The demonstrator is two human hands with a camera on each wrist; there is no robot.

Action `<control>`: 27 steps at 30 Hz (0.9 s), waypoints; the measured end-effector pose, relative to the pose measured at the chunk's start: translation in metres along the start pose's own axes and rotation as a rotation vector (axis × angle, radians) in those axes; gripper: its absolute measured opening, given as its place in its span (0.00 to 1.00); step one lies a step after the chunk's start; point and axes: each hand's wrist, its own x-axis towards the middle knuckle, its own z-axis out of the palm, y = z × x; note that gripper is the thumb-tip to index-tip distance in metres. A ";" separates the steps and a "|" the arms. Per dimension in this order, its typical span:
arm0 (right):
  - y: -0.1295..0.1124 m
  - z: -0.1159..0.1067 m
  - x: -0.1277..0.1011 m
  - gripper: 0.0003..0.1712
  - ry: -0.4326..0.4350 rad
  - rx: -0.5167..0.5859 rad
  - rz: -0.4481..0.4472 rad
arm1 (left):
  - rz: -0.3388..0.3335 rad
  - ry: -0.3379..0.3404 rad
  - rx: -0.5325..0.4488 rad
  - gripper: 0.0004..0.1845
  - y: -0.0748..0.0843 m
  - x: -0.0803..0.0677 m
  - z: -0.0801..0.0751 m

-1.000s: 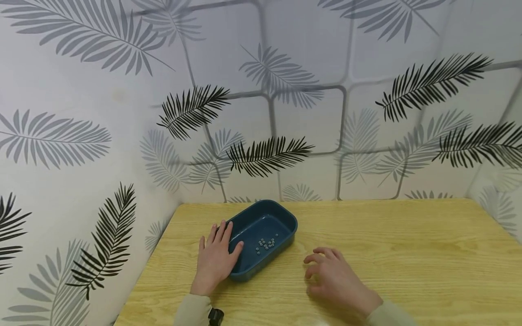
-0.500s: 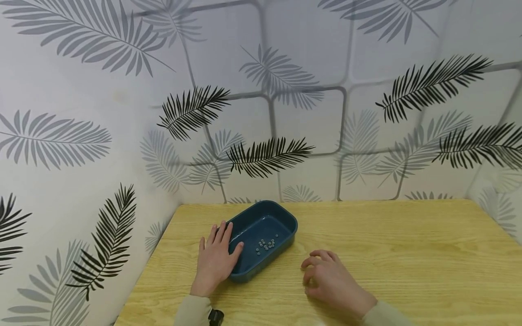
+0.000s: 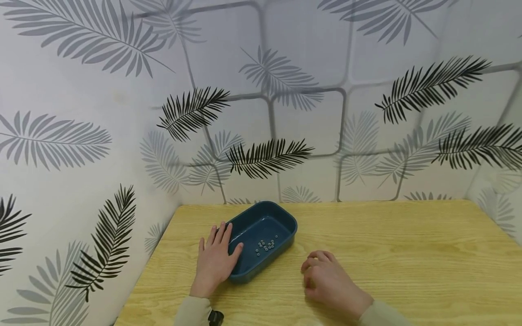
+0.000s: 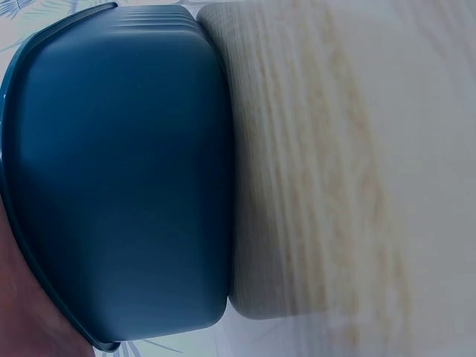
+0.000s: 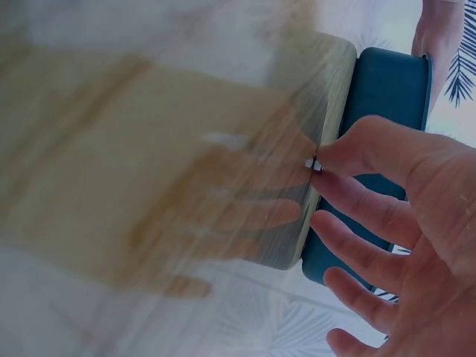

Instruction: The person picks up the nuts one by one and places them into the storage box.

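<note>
A dark blue rectangular tray (image 3: 244, 274) stands on the table, turned at an angle. Inside it lie several small silvery ring-shaped nuts (image 3: 266, 245). My left hand (image 3: 215, 260) rests over the tray's left rim, its fingers straight and spread and its thumb above the interior. To the right of the tray, my right hand (image 3: 331, 283) is low at the tabletop with bent fingers. In the right wrist view, the tips of its thumb and index finger pinch a small silvery nut (image 5: 314, 164) right at the table surface; the other fingers stay apart.
The pale wood-grain table (image 3: 387, 244) reaches back to a wall (image 3: 306, 117) with a leaf pattern. Another patterned wall (image 3: 61, 181) runs along the left side. A black device (image 3: 215, 317) sits at the left wrist by the sleeve.
My right hand has shifted slightly left, and its thumb and fingers have drawn closer together. The left hand and the tray stay in place.
</note>
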 end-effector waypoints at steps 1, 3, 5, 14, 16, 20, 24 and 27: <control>0.000 0.000 0.000 0.08 -0.007 -0.002 0.004 | 0.001 -0.002 -0.003 0.37 0.000 0.000 0.000; 0.000 -0.001 0.000 0.08 -0.021 0.005 0.015 | 0.003 -0.001 -0.007 0.37 0.000 0.000 0.000; 0.000 -0.003 0.000 0.09 -0.036 0.014 0.029 | 0.003 0.002 -0.008 0.37 0.000 0.000 0.001; -0.003 -0.007 -0.001 0.10 0.022 0.019 0.053 | 0.010 0.018 -0.014 0.37 -0.001 0.000 0.002; -0.003 -0.008 -0.001 0.12 0.052 0.025 0.067 | 0.011 0.018 -0.016 0.37 -0.001 0.000 0.002; -0.002 -0.008 -0.001 0.15 0.107 0.012 0.102 | 0.013 0.021 -0.012 0.37 -0.001 0.000 0.002; 0.002 -0.011 0.002 0.12 0.137 -0.003 0.139 | 0.013 0.019 -0.003 0.38 -0.001 0.001 0.003; 0.004 -0.016 0.003 0.09 0.146 0.005 0.159 | 0.014 0.017 -0.003 0.38 -0.002 0.000 0.003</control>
